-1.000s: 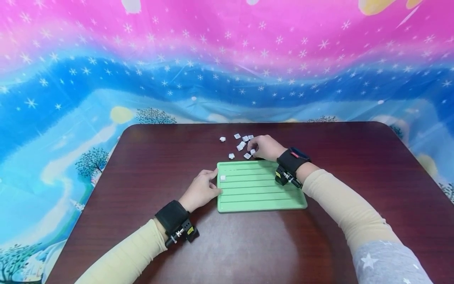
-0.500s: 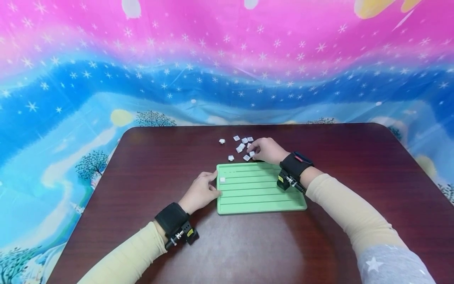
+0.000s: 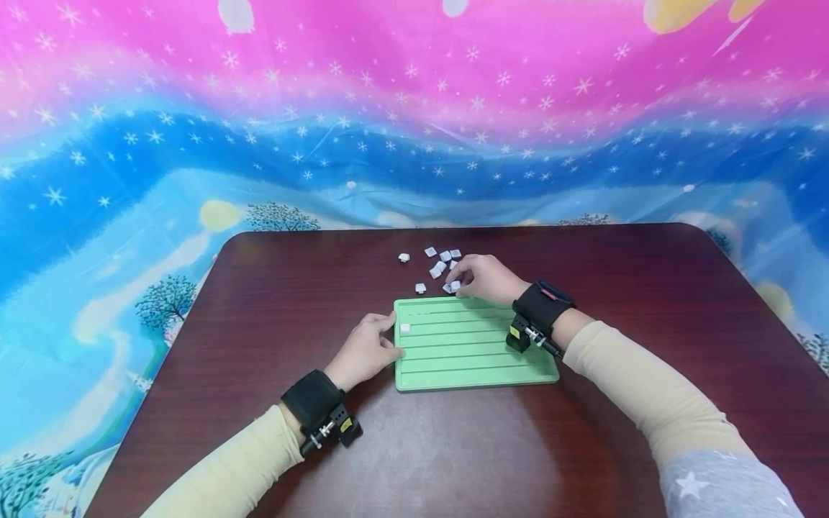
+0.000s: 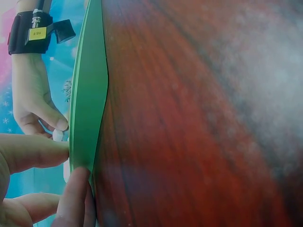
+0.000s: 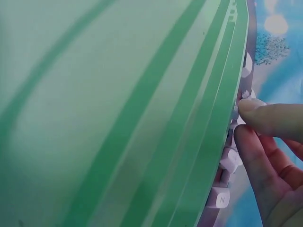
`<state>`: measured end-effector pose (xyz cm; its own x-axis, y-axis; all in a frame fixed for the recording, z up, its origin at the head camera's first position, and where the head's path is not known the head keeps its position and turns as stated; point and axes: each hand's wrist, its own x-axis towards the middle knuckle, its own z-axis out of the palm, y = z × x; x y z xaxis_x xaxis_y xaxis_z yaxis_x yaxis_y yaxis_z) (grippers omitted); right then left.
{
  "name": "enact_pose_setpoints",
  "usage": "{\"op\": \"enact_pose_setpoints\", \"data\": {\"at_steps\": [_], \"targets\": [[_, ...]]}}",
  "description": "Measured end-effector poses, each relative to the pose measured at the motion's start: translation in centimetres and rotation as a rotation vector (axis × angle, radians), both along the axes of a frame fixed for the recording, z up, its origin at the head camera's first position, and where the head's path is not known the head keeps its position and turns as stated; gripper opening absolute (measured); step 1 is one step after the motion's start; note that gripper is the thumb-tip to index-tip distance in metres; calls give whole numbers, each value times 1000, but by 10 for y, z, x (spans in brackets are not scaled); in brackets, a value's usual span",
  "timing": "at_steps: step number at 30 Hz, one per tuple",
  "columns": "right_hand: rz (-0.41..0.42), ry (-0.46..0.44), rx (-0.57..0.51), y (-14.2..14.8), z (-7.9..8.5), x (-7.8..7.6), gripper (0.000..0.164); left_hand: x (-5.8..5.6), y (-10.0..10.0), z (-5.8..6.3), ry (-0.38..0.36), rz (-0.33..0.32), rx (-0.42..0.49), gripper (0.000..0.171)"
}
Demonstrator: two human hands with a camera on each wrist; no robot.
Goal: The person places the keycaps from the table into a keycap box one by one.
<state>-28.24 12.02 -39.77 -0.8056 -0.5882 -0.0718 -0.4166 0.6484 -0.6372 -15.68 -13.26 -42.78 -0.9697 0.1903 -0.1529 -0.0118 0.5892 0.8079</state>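
A shallow green tray (image 3: 476, 360) with raised ridges lies on the table. My left hand (image 3: 366, 350) holds its left edge, index finger at the upper corner and thumb lower down; the left wrist view shows fingertips against the tray's side. One white keycap (image 3: 405, 329) sits in the tray near the left end. Just beyond the far rim, my right hand (image 3: 486, 278) pinches another white keycap (image 3: 455, 286) between thumb and index finger, close beside a loose one. In the right wrist view, a keycap (image 5: 219, 198) marked N lies by the rim.
Several loose white keycaps lie behind the tray, among them one at the far left (image 3: 404, 257) and one near the rim (image 3: 420, 288). The dark wooden table (image 3: 291, 273) ends at a patterned cloth backdrop (image 3: 414, 144).
My right hand has shifted slightly left and nearer the tray, bringing the pinched keycap beside the loose one. My left hand stays on the tray edge.
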Motion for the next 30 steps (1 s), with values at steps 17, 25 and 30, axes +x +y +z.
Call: {"op": "enact_pose_setpoints", "data": {"at_steps": [17,25,30], "targets": [[55,-24,-44,-10,3,29,23,0,0,2,-12,8,11,71],[10,-78,-61,-18,2,38,26,0,-1,3,-14,3,5,72],[37,-105,-69,-23,2,44,23,-1,0,4,-16,1,-3,72]]}}
